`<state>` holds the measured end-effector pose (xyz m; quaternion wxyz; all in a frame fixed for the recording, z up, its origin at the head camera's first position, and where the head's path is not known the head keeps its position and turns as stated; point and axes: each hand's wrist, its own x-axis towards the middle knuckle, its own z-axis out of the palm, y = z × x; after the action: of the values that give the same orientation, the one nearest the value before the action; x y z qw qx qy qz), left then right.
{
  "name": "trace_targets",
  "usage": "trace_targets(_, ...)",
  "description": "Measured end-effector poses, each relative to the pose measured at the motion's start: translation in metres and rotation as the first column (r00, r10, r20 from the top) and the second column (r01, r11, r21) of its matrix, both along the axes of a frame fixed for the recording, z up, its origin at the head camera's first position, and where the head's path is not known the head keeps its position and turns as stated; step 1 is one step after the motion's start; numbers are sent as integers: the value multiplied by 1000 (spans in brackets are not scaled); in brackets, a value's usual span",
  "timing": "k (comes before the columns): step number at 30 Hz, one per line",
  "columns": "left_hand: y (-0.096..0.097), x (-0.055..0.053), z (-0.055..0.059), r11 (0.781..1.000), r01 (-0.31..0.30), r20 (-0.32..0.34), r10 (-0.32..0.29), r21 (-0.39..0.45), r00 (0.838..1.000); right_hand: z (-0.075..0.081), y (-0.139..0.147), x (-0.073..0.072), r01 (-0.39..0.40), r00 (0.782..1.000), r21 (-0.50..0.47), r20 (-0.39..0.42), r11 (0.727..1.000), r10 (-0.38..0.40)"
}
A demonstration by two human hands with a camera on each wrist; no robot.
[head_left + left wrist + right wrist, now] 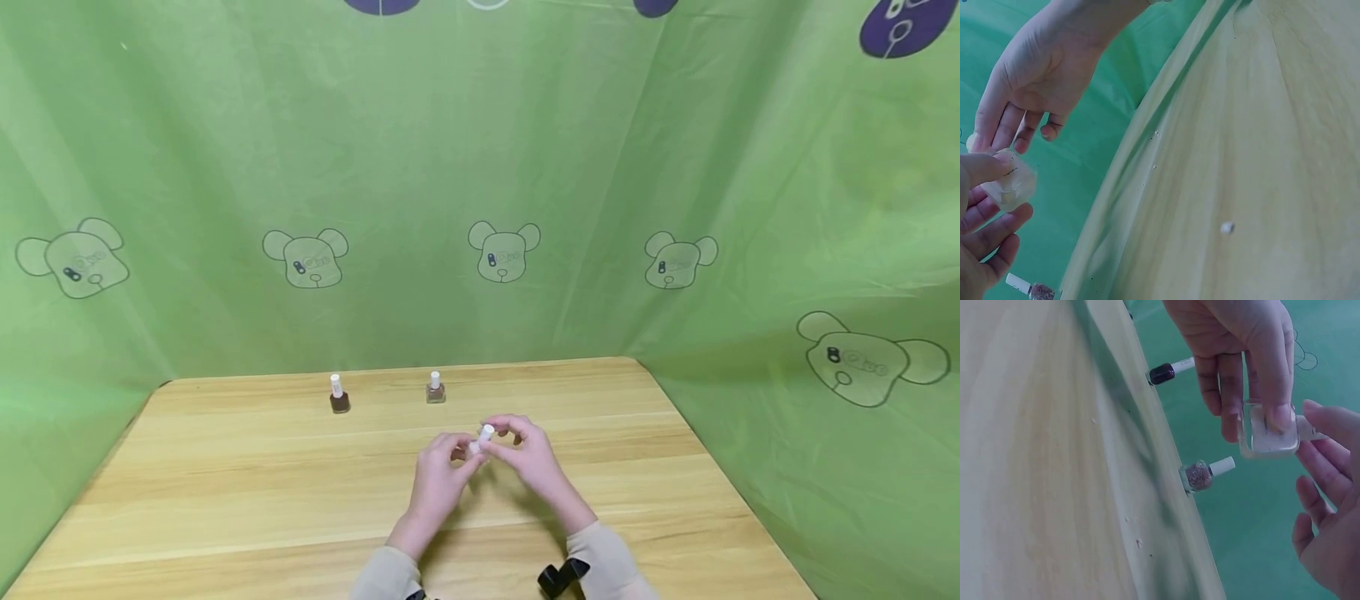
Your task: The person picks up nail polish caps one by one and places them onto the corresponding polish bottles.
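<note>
A small clear, squarish nail polish bottle (1266, 445) with whitish contents and a white cap (487, 431) is held up over the table, tilted. My left hand (437, 479) grips the glass body, thumb pressed on its flat face, as the right wrist view shows. From the other side, my right hand (534, 458) pinches the cap between thumb and fingers. The cap sits on the bottle's neck. Fingertips hide part of the bottle in the head view.
On the wooden table (247, 492), a dark nail polish bottle (340, 402) stands at the back left. Another, brownish and glittery (436, 392), stands nearer the middle. Both have white caps. Green curtains (420, 167) with bear prints enclose the back and sides.
</note>
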<state>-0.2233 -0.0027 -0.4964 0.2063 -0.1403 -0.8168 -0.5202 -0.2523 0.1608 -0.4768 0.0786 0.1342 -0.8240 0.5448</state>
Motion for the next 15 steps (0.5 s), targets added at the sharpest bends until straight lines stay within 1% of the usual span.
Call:
trace_targets(3, 0, -1, 0, 1000, 13, 5, -13, 22, 1000, 5, 1, 1, -43, 999, 48, -6, 998, 43)
trace_targets(8, -1, -3, -1, 999, 20, 2, -21, 37, 1000, 22, -2, 13, -88, 995, 72, -41, 994, 91)
trace_targets(11, -2, -3, -1, 999, 24, 7, -25, 38, 1000, 30, -3, 19, -94, 994, 64, -53, 994, 97)
trace_targets(15, -2, -2, -1, 999, 24, 9, -24, 36, 1000, 31, -4, 21, -79, 994, 52, -76, 996, 83)
